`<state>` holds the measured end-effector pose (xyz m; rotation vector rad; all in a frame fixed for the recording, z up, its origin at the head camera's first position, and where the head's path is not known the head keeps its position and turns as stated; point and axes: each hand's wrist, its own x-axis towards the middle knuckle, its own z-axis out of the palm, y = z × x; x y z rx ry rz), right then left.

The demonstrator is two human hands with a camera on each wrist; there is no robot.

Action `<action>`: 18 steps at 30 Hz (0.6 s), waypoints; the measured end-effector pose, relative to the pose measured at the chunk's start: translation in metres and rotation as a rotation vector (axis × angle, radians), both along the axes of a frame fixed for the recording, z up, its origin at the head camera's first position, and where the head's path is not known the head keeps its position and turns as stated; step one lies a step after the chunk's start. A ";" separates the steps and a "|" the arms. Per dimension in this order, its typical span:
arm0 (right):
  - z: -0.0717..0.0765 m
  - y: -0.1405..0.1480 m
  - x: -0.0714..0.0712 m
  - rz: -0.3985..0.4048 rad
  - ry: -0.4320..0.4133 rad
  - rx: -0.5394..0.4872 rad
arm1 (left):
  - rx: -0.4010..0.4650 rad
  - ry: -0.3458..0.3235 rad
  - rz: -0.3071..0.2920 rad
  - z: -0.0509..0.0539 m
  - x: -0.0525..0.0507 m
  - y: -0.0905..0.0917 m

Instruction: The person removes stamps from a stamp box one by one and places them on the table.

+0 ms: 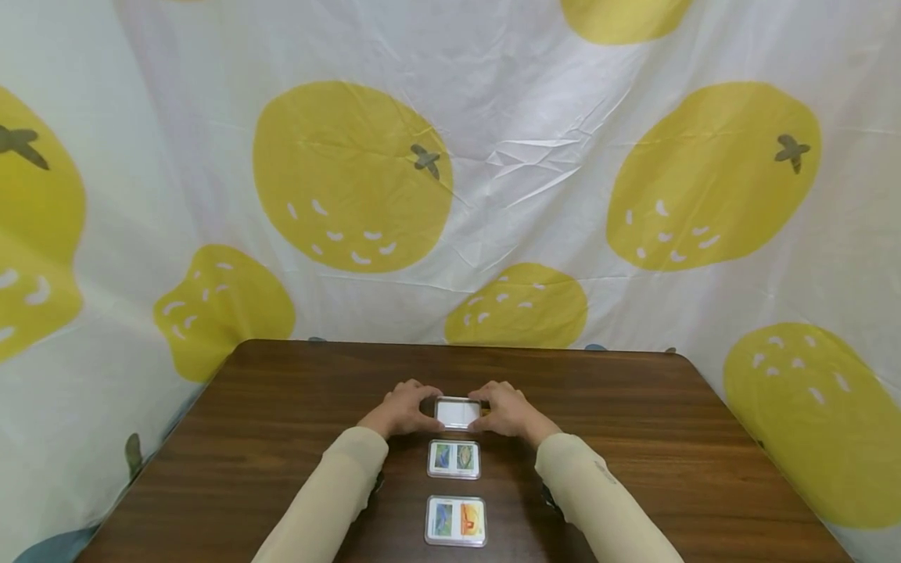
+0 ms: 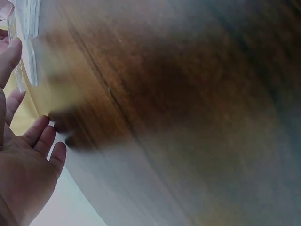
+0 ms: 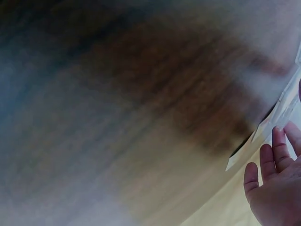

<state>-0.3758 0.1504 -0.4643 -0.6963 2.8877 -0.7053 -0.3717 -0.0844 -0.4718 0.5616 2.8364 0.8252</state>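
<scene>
A clear plastic case [image 1: 457,413] with a white face lies between my two hands, toward the middle of the table. My left hand [image 1: 406,410] pinches its left side with the thumb on the near corner and a finger on the far one. On the opposite side, my right hand [image 1: 505,410] grips the case in the same way. Clear plastic edges [image 2: 31,61] show by the fingers in the left wrist view. Two cased picture cards lie nearer me: a blue-green card [image 1: 454,459], and below it a card with an orange half [image 1: 455,521].
The dark wooden table [image 1: 281,438] stretches to both sides of my arms. Behind it hangs a white cloth [image 1: 507,156] printed with large yellow fruit. In the right wrist view, a pale strip with a dark edge [image 3: 242,149] shows near the fingers.
</scene>
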 end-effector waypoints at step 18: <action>-0.005 -0.001 -0.002 -0.002 0.026 0.081 | -0.075 0.024 0.002 -0.008 -0.002 0.002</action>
